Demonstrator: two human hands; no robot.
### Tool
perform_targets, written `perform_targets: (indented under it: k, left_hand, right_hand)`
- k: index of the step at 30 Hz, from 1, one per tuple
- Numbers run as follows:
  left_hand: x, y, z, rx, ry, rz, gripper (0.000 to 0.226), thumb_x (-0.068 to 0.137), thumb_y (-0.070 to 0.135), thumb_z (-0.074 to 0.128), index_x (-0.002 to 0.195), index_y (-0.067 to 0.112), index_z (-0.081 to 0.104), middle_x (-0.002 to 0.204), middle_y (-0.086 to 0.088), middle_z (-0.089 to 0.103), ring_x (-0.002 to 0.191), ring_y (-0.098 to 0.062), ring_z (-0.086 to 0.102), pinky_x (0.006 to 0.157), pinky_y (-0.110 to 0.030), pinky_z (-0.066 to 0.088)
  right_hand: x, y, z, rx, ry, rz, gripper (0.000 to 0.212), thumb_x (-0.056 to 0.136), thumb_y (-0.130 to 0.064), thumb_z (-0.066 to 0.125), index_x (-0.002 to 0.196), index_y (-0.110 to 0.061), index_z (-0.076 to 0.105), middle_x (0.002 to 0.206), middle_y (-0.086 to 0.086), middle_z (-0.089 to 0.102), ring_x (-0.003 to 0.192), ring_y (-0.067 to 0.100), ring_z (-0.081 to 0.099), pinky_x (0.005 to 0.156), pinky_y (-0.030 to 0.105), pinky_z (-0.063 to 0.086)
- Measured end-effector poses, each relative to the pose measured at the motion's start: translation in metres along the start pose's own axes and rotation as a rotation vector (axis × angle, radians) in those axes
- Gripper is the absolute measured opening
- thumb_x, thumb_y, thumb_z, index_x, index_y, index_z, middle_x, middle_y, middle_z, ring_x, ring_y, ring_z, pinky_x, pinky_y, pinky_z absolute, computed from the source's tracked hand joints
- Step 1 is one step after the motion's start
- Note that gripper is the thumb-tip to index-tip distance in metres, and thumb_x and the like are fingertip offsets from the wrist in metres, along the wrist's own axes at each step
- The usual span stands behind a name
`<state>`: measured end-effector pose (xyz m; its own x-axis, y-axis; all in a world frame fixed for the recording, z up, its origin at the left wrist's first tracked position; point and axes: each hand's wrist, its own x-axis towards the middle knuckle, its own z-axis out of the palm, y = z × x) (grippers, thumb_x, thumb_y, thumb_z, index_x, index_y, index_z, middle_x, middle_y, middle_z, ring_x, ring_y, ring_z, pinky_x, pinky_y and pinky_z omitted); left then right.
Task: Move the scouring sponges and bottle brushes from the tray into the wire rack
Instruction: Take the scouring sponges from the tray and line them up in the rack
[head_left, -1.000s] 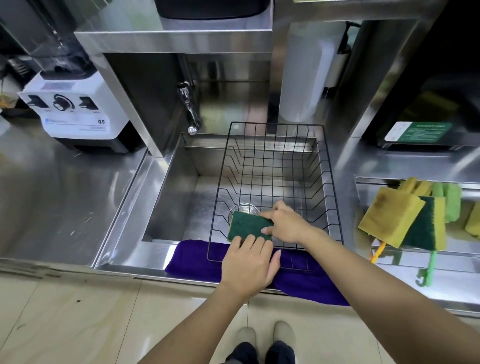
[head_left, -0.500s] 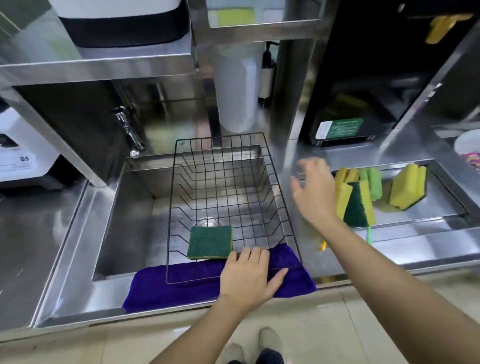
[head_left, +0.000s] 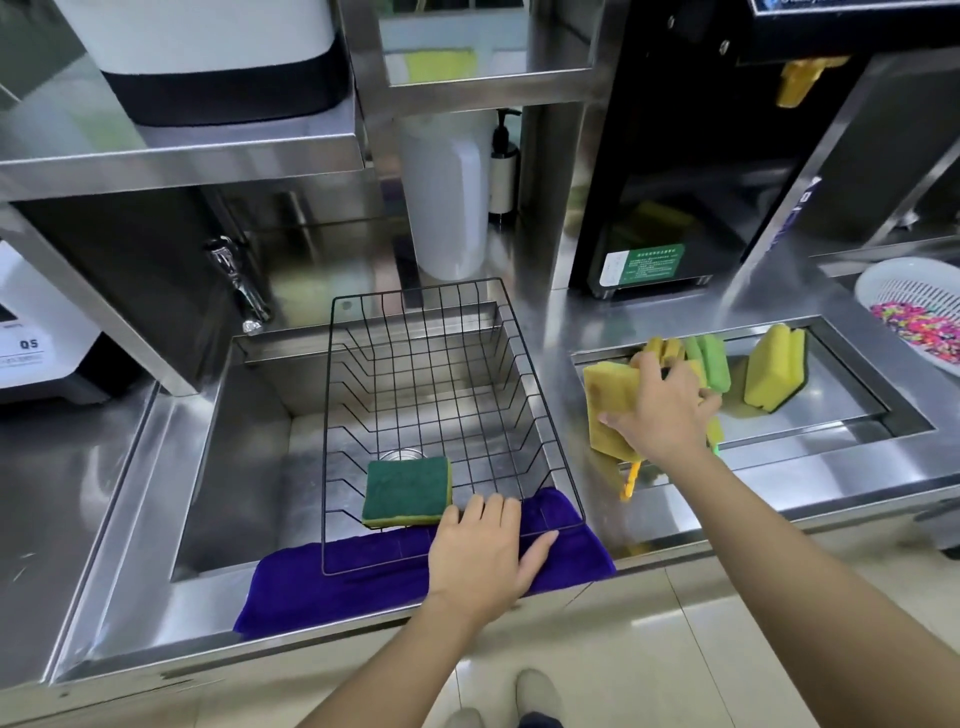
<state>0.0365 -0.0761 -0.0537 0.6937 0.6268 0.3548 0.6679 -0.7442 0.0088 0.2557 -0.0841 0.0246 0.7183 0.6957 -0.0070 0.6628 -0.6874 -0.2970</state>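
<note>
**Inspector:** Presently, one green-topped sponge (head_left: 407, 491) is found lying flat in the near left corner of the wire rack (head_left: 524, 364), which is set across the sink (head_left: 234, 447) with its near edge resting on a purple cloth (head_left: 332, 582). The rest of the items are noted in the tray (head_left: 852, 395) to the right: a yellow sponge (head_left: 610, 410) at the tray's left end, an upright yellow sponge (head_left: 774, 366) further right, and green and yellow brush heads (head_left: 709, 358) between them.

**Assessor:** And the hands?

**Inspector:** The left hand (head_left: 485, 553) is laid flat, fingers spread, over the rack's near rim and the cloth; nothing is grasped by it. The right hand (head_left: 662, 410) is closed over the yellow sponge at the tray's left end, thumb along its lower edge. Whether a brush handle is also caught under the fingers cannot be told, since the palm hides it.

**Assessor:** What risks are recorded?

**Inspector:** It is judged that a brush could be dragged along if the sponge is lifted while tangled with the brush handles (head_left: 631, 480), which stick out over the tray's near edge, and could be dropped onto the counter or floor. The sponge, being soft, could be lost from a shallow pinch. The rack could be shifted on the cloth if the steadying hand is withdrawn early
</note>
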Motion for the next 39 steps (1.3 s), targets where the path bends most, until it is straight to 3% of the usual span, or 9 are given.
perform_targets:
  k: [3,6,10,14,19,27,31,35,39]
  left_hand:
    - [-0.002,-0.001,0.000,-0.013,0.040,-0.012,0.056,0.095,0.055,0.028,0.074,0.014,0.059,0.067,-0.001,0.058,0.063,-0.023,0.055,0.057,-0.033,0.045]
    - [-0.004,-0.006,-0.002,-0.016,0.069,-0.042,0.062,0.100,0.052,0.016,0.073,0.014,0.057,0.065,-0.001,0.056,0.061,-0.023,0.053,0.060,-0.034,0.043]
    - [-0.011,-0.022,-0.003,0.031,0.052,-0.084,0.052,0.095,0.052,0.030,0.077,0.013,0.060,0.067,-0.003,0.059,0.063,-0.024,0.055,0.062,-0.037,0.043]
    - [-0.019,-0.034,-0.004,0.043,0.099,-0.100,0.054,0.097,0.050,0.029,0.075,0.012,0.060,0.065,-0.003,0.058,0.060,-0.024,0.054,0.059,-0.034,0.042]
    - [-0.024,-0.038,-0.001,0.059,0.109,-0.093,0.053,0.098,0.050,0.030,0.076,0.012,0.061,0.065,-0.004,0.057,0.061,-0.024,0.052,0.059,-0.034,0.041]
    - [-0.024,-0.038,0.003,0.037,0.135,-0.092,0.047,0.094,0.050,0.038,0.078,0.013,0.062,0.067,-0.004,0.059,0.062,-0.023,0.054,0.058,-0.033,0.042]
    - [-0.024,-0.037,0.005,0.055,0.192,-0.092,0.046,0.094,0.048,0.039,0.073,0.012,0.059,0.064,-0.005,0.056,0.061,-0.024,0.052,0.058,-0.033,0.039]
    - [-0.023,-0.036,0.005,0.066,0.205,-0.092,0.044,0.094,0.047,0.039,0.071,0.013,0.056,0.064,-0.004,0.054,0.060,-0.024,0.050,0.056,-0.033,0.038]
    - [-0.024,-0.036,0.006,0.062,0.203,-0.099,0.046,0.094,0.048,0.038,0.072,0.013,0.056,0.065,-0.004,0.055,0.062,-0.024,0.052,0.058,-0.033,0.040]
  right_hand:
    - [-0.005,-0.010,-0.005,0.251,-0.105,-0.065,0.062,0.077,-0.026,0.073,0.125,-0.014,0.036,0.123,0.016,0.057,0.108,0.035,0.055,0.088,0.042,0.042]
    - [-0.009,-0.029,-0.015,0.455,-0.058,-0.095,0.081,0.076,-0.016,0.075,0.140,-0.009,0.027,0.138,0.014,0.046,0.126,0.032,0.046,0.101,0.041,0.040]
    - [-0.015,-0.061,-0.021,0.335,0.027,-0.209,0.059,0.076,-0.026,0.074,0.119,0.003,0.045,0.120,0.020,0.047,0.114,0.034,0.045,0.095,0.039,0.037]
    - [-0.031,-0.095,-0.003,0.258,-0.030,-0.322,0.057,0.075,-0.030,0.071,0.117,-0.002,0.044,0.119,0.015,0.044,0.112,0.031,0.043,0.094,0.042,0.035]
    - [-0.051,-0.124,0.037,0.271,-0.263,-0.410,0.059,0.073,-0.022,0.073,0.115,-0.001,0.038,0.120,0.015,0.037,0.104,0.036,0.051,0.080,0.041,0.044]
    - [-0.063,-0.127,0.073,0.308,-0.559,-0.347,0.063,0.065,-0.047,0.078,0.103,-0.019,0.036,0.113,0.005,0.038,0.109,0.030,0.046,0.093,0.041,0.044]
    - [-0.054,-0.121,0.065,0.349,-0.722,-0.428,0.047,0.070,-0.029,0.077,0.099,-0.026,0.039,0.114,0.005,0.042,0.105,0.023,0.045,0.080,0.032,0.039]
    - [-0.042,-0.117,0.056,0.395,-0.702,-0.486,0.052,0.072,-0.016,0.074,0.116,-0.024,0.046,0.113,0.004,0.040,0.099,0.018,0.044,0.068,0.015,0.036]
    - [-0.032,-0.126,0.048,0.637,-0.502,-0.481,0.055,0.075,-0.012,0.074,0.121,-0.024,0.048,0.115,0.004,0.039,0.104,0.016,0.044,0.076,0.017,0.039]
